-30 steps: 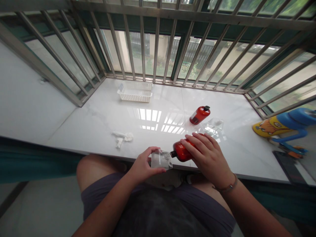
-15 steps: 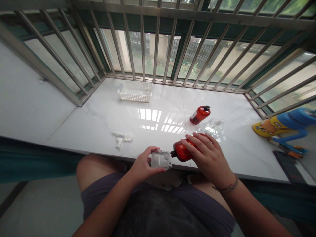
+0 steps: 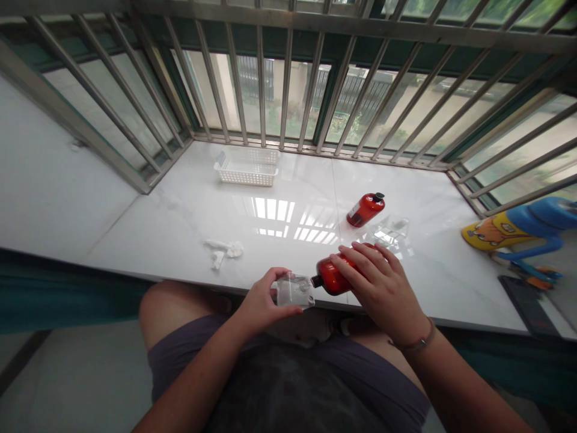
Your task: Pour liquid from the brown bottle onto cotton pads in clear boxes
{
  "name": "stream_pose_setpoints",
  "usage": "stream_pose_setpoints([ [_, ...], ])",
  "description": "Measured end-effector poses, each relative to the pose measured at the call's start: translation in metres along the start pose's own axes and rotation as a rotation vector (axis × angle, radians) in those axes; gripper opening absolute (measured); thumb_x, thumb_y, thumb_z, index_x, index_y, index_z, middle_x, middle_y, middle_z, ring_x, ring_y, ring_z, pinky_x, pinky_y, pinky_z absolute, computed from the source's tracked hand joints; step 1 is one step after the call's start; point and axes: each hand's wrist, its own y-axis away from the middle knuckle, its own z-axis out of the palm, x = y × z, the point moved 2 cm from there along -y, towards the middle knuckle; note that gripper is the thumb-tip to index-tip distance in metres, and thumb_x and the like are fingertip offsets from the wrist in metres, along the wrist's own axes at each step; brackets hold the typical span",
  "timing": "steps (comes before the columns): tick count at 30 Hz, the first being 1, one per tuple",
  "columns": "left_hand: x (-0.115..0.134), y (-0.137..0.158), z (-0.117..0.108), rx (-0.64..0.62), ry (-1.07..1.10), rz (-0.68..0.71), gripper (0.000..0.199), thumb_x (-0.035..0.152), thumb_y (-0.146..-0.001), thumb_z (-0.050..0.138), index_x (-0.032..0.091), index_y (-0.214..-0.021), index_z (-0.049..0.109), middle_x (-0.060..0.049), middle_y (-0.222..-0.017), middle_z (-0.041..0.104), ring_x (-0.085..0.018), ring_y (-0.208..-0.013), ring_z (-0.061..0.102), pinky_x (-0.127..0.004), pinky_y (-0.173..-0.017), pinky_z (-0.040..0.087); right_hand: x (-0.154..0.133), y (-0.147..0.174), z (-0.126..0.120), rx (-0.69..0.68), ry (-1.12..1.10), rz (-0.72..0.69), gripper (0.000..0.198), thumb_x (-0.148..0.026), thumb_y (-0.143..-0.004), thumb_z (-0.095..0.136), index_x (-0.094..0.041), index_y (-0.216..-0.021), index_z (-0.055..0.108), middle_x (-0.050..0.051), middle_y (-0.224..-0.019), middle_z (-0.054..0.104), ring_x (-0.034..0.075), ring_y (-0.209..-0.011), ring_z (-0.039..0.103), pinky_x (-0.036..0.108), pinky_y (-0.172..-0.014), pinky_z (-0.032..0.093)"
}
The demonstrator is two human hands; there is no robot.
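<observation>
My left hand (image 3: 265, 304) is closed around a small clear plastic container (image 3: 293, 291), held at the counter's front edge. My right hand (image 3: 383, 291) grips a red bottle (image 3: 331, 276) tipped on its side, its black neck pointing left at the container's right side. Whether liquid runs from the neck is too small to tell. Behind my right hand, a second red bottle (image 3: 366, 209) with a black top and a pale label stands on the counter. A clear plastic piece (image 3: 392, 230) lies just beyond my right fingers.
On the white marbled counter (image 3: 180, 198) are a white perforated basket (image 3: 247, 174) at the back and crumpled tissue (image 3: 224, 251) at the left. A yellow and blue drinking bottle (image 3: 514, 225) and a dark phone (image 3: 525, 304) are at the right. Metal bars (image 3: 288, 90) close off the window.
</observation>
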Motion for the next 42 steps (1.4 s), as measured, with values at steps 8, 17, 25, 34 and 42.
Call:
stream_pose_setpoints([
  [8, 0.0009, 0.0006, 0.0004, 0.006, -0.006, 0.008, 0.076, 0.041, -0.067, 0.101, 0.025, -0.129, 0.061, -0.009, -0.132, 0.07, -0.03, -0.118, 0.072, -0.042, -0.097, 0.063, -0.0002, -0.0001, -0.0003, -0.002, 0.002, -0.002, 0.052, -0.01, -0.105, 0.06, -0.028, -0.155, 0.058, 0.007, -0.155, 0.066, 0.032, -0.146, 0.057, 0.058, -0.129, 0.035],
  [17, 0.0017, 0.0003, 0.0014, 0.008, 0.011, -0.004, 0.076, 0.04, -0.066, 0.102, 0.025, -0.128, 0.061, -0.009, -0.131, 0.07, -0.03, -0.116, 0.072, -0.043, -0.097, 0.064, -0.0007, -0.0003, -0.0008, -0.004, -0.01, 0.002, 0.059, -0.01, -0.104, 0.061, -0.03, -0.159, 0.055, 0.007, -0.156, 0.065, 0.032, -0.147, 0.056, 0.059, -0.129, 0.035],
  [25, 0.0001, 0.0004, 0.0025, -0.002, 0.015, -0.002, 0.075, 0.039, -0.067, 0.101, 0.025, -0.128, 0.06, -0.008, -0.132, 0.069, -0.029, -0.114, 0.073, -0.041, -0.097, 0.064, -0.001, -0.0003, -0.0005, 0.004, 0.008, -0.015, 0.054, -0.01, -0.105, 0.06, -0.028, -0.156, 0.057, 0.008, -0.156, 0.066, 0.033, -0.146, 0.057, 0.06, -0.129, 0.035],
  [34, 0.0009, 0.0009, 0.0043, -0.009, 0.07, -0.022, 0.075, 0.038, -0.066, 0.101, 0.025, -0.127, 0.058, -0.007, -0.132, 0.069, -0.027, -0.112, 0.073, -0.039, -0.094, 0.064, -0.0017, -0.0016, -0.0022, -0.005, 0.017, -0.022, 0.056, -0.008, -0.105, 0.06, -0.029, -0.157, 0.057, 0.007, -0.157, 0.065, 0.033, -0.146, 0.057, 0.06, -0.129, 0.035],
  [42, -0.0023, 0.0008, 0.0047, -0.006, 0.063, -0.018, 0.076, 0.04, -0.067, 0.1, 0.026, -0.127, 0.057, -0.008, -0.132, 0.068, -0.027, -0.113, 0.073, -0.04, -0.094, 0.064, -0.0024, -0.0026, -0.0027, -0.001, 0.012, -0.027, 0.054, -0.008, -0.104, 0.061, -0.027, -0.154, 0.059, 0.008, -0.155, 0.066, 0.033, -0.145, 0.058, 0.06, -0.129, 0.035],
])
